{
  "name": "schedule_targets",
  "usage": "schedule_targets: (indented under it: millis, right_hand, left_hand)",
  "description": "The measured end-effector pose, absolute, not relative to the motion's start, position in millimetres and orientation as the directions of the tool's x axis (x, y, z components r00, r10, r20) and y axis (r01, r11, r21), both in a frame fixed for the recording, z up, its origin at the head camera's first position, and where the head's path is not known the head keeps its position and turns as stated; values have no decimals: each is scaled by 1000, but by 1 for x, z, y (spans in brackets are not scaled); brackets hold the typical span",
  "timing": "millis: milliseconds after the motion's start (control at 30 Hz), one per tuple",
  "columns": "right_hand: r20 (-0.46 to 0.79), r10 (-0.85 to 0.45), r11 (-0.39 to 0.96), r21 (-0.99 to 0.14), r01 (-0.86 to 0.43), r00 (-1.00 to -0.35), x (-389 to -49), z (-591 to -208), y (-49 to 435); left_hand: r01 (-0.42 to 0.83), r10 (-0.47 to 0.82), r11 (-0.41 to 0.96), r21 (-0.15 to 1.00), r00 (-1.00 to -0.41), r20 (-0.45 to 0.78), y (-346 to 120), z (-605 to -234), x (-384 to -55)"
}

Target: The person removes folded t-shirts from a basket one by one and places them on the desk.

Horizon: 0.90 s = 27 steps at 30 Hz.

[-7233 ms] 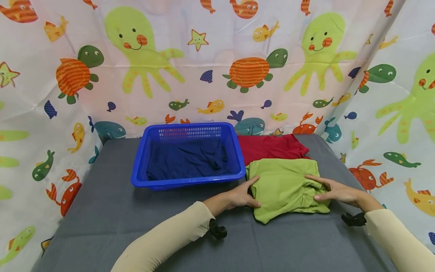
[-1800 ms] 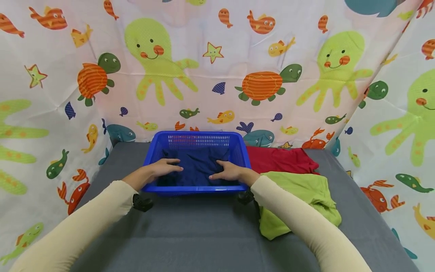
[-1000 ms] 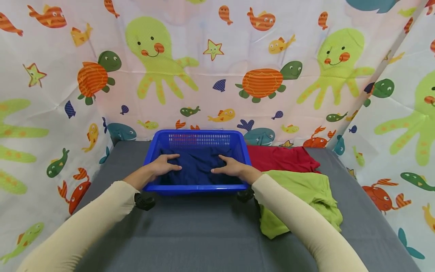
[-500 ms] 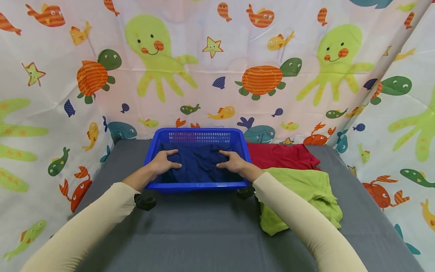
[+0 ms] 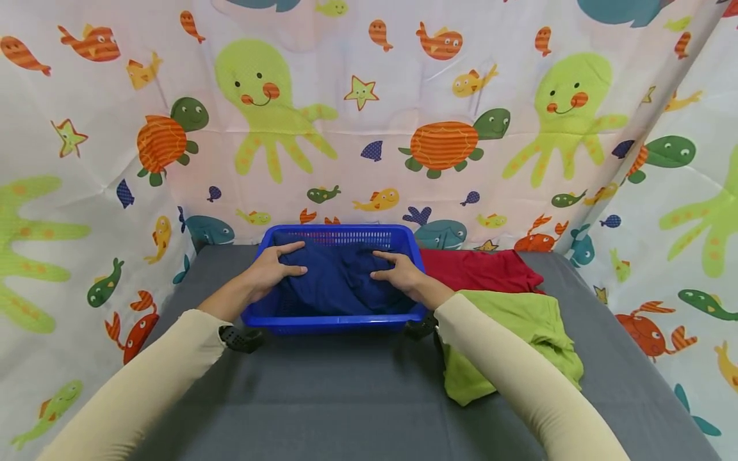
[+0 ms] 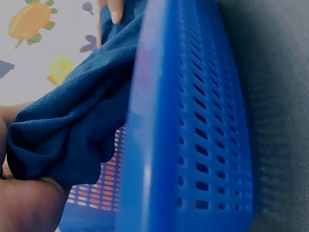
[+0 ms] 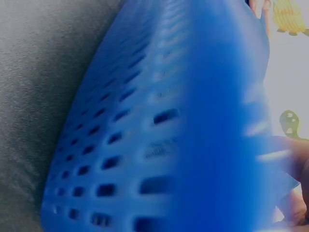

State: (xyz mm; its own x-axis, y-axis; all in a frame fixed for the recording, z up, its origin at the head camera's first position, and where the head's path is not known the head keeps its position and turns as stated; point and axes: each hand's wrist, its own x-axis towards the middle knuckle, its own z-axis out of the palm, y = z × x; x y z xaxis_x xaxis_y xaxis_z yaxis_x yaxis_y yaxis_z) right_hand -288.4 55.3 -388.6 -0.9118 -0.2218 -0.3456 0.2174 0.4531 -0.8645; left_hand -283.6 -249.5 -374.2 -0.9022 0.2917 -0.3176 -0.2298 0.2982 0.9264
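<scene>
A folded or bunched navy cloth (image 5: 331, 275) lies within the blue plastic basket (image 5: 340, 322), raised at its left side. My left hand (image 5: 270, 269) grips the cloth's left end; the left wrist view shows thumb and fingers (image 6: 29, 203) closed on its folds above the basket's rim. At the opposite end, my right hand (image 5: 400, 274) holds the cloth with thumb and fingers curled at its edge. In the right wrist view the basket wall (image 7: 120, 125) fills most of the picture and hides the cloth, leaving only part of that hand (image 7: 294, 179) at the right edge.
To the right of the basket lie a red cloth (image 5: 478, 269) and, nearer, a green cloth (image 5: 513, 320), partly under my right forearm. Everything rests on a grey-covered table (image 5: 323, 397). A sea-animal printed curtain (image 5: 357, 147) encloses the back and sides.
Earlier both hands were on the green cloth; they then moved left into the basket. Over the last second they have taken hold of the navy cloth and lifted it, its left end highest.
</scene>
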Motion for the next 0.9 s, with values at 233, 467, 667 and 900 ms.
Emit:
schedule_targets:
  millis: [233,467,667,900]
  right_hand:
    - [-323,-256,399,-894,204,-911,-290,-372,62]
    - [-325,-281,329,-917,227,-903,-291,-354,70]
    - [-351,-273,367,-899,240,-895,-288,-344,75]
    - [-340,-341,291,-925,245,-877,-280,-330,77]
  left_hand:
    - [-238,311,224,945,-901,-301,-252,-357,-278]
    - [-236,305,198,951,-908,-288,-255,-343,-273]
    - [-247,332,188,951,-895,-298,-260,-334,-268]
    - [-214,375,176,961,-888,-266,-269,-324,-260]
